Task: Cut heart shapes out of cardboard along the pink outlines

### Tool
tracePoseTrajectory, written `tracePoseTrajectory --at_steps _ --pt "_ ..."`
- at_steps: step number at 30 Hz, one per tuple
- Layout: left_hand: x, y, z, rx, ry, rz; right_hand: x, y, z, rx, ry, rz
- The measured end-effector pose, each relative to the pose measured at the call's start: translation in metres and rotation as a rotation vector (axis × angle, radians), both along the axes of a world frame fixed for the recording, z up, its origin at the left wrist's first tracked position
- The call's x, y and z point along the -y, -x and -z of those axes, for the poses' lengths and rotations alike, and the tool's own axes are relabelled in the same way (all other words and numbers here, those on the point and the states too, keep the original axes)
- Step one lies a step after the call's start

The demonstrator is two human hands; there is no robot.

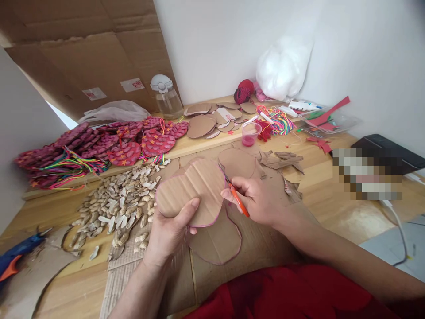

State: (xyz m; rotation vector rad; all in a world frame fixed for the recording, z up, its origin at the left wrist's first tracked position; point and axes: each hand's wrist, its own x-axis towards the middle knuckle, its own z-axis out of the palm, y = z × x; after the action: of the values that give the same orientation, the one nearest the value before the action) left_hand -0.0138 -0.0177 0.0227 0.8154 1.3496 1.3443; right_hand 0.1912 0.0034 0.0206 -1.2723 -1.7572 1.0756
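The cardboard cutout [191, 190] is a brown corrugated piece with rounded lobes and a pink line traced along its edge. It is held up with its ribbed face tilted toward the camera, its lower edge pinched in the left hand [169, 232]. The scissors [237, 199] have orange handles and lie slanted in the right hand [262, 199]. Their dark blades meet the cutout's right edge

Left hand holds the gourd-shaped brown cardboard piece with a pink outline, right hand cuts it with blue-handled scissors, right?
Not quite. The head view shows the scissors have orange handles, not blue. The left hand does hold the gourd-shaped brown cardboard piece with a pink outline, and the right hand cuts at its edge.
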Motion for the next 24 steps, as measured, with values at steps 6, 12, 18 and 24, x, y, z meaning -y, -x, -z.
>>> tracePoseTrajectory --at_steps 6,12,18,24 --pt "-0.008 0.007 0.011 0.120 -0.070 0.080 -0.007 0.002 0.003 -0.214 0.140 0.018" --pt "-0.018 0.010 0.012 0.247 -0.212 0.041 -0.012 0.003 0.005 -0.085 0.089 0.112" --pt "-0.020 0.010 0.016 0.253 -0.241 0.042 -0.010 0.007 0.003 -0.212 0.167 0.057" --pt "-0.014 -0.002 0.030 0.199 -0.253 0.071 -0.004 0.022 0.017 -0.588 0.271 -0.170"
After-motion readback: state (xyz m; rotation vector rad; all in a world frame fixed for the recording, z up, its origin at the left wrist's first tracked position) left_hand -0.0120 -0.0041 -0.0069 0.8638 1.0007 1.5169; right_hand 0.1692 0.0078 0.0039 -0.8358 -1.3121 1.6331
